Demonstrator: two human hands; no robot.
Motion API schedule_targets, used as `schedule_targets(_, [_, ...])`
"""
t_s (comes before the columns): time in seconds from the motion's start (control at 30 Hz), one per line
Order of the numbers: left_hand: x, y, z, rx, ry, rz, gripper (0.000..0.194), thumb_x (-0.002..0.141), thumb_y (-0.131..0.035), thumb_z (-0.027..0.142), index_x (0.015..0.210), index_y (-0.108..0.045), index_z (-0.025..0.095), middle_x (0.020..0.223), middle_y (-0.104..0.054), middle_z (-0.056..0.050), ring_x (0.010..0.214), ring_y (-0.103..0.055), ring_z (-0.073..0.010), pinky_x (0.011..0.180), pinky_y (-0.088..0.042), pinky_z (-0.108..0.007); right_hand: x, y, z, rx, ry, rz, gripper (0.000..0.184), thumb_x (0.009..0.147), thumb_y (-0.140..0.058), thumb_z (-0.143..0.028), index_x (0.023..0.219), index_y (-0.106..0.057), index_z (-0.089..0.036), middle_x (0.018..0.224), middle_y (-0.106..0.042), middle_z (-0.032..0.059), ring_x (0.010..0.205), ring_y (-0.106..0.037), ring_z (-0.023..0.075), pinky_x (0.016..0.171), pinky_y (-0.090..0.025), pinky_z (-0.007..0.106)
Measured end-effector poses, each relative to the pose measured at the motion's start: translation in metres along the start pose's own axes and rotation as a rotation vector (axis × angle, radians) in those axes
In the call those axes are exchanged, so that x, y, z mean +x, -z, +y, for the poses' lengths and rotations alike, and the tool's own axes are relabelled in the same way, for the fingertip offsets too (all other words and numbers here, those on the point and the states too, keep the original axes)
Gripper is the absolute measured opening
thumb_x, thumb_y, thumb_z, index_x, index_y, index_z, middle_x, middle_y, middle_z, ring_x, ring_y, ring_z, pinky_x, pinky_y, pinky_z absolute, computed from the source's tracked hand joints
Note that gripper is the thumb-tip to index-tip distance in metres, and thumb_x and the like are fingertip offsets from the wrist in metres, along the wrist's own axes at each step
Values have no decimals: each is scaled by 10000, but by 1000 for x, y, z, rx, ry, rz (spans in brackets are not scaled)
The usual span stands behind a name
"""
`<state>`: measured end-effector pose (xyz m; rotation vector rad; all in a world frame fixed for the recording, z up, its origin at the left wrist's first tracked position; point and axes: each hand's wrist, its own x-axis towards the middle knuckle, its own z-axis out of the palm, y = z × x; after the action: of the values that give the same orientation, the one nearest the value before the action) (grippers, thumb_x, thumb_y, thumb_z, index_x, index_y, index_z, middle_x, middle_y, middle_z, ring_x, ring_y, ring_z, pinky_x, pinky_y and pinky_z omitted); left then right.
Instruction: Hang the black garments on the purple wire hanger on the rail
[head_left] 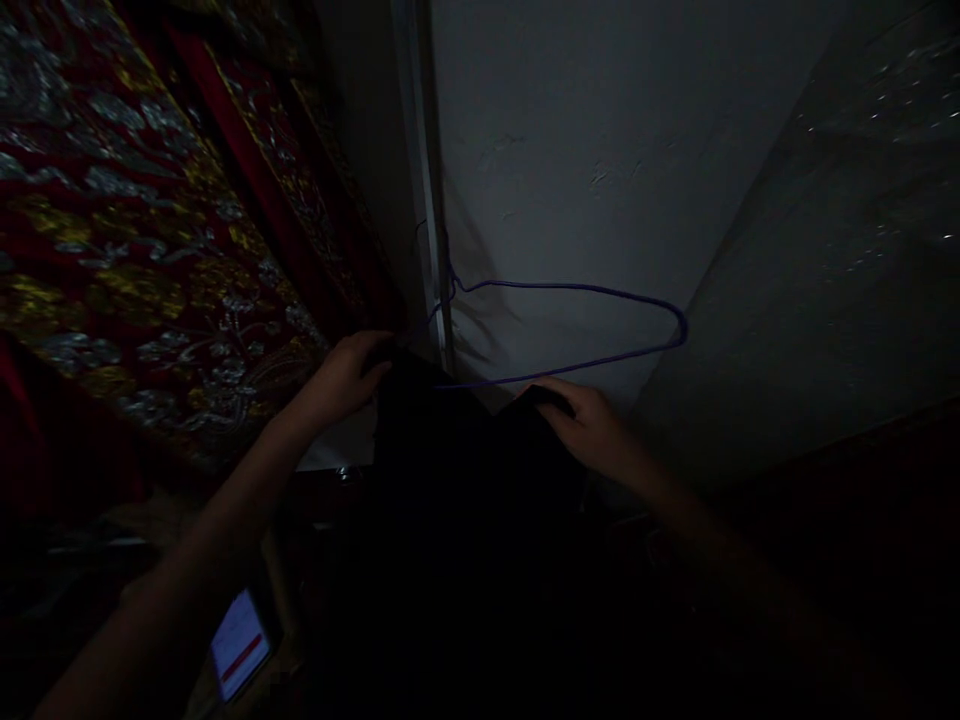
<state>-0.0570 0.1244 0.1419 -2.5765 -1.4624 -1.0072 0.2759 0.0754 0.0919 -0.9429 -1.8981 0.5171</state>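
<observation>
A thin purple clothes hanger [585, 288] hangs by its hook from a narrow upright metal strip, against a pale wall. Its left end is covered by a black garment [465, 470], whose kind I cannot make out in the dark. My left hand [354, 372] grips the garment's upper left edge at the hanger's left side. Farther right, my right hand [574, 420] pinches another upper edge of the cloth just below the hanger's bottom bar. The hanger's right end is bare.
Red cloth with silver and gold ornament [165, 230] hangs on the left. A lit phone [240, 645] lies at the lower left. Behind the hanger rises the metal strip [429, 160], and shiny plastic-like sheeting [840, 220] covers the right side. The lower area is very dark.
</observation>
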Motion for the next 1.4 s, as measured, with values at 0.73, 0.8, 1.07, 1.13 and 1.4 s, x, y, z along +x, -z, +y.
schedule_targets(0.73, [-31,-103,-37,-816,355,29,524,876,-591,659,1049,-668,170,909,-684,-58,846,-654,-186,752,-549,-292,-41,-1,-28,-113,137,-270,320,726,-465,-116,955,-666,-215,717,-693,-11,596,-640,145,579,-422,252])
schedule_targets(0.8, [-42,-104,-27,-889,388,-10,619,884,-559,687,1231,-601,176,984,-721,-93,882,-701,-223,826,-570,-377,-34,-11,-35,-114,66,-282,435,762,-470,-129,1149,-652,-210,744,-697,-6,613,-634,158,603,-429,268])
schedule_targets(1.07, [-131,-136,26,-862,306,-737,713,823,-751,463,1437,-489,211,1418,-619,-163,1261,-623,-306,1083,-466,-476,32,-39,3,-248,-278,-137,411,997,-359,-333,1290,-619,-210,800,-725,61,753,-684,238,691,-462,307])
schedule_targets(1.13, [-143,-140,32,-556,172,-785,592,815,-753,355,1366,-584,220,1398,-643,-127,1246,-631,-302,1072,-482,-445,40,-39,17,-329,-254,-85,347,983,-389,-337,1107,-689,-215,893,-745,102,835,-699,253,721,-457,306])
schedule_targets(1.4, [-115,-74,8,-133,160,-437,249,948,-552,346,967,-744,188,1191,-721,-159,1196,-631,-351,1157,-361,-587,40,4,31,-314,-237,128,452,874,-524,-501,529,-462,-216,480,-462,0,455,-446,138,471,-241,272])
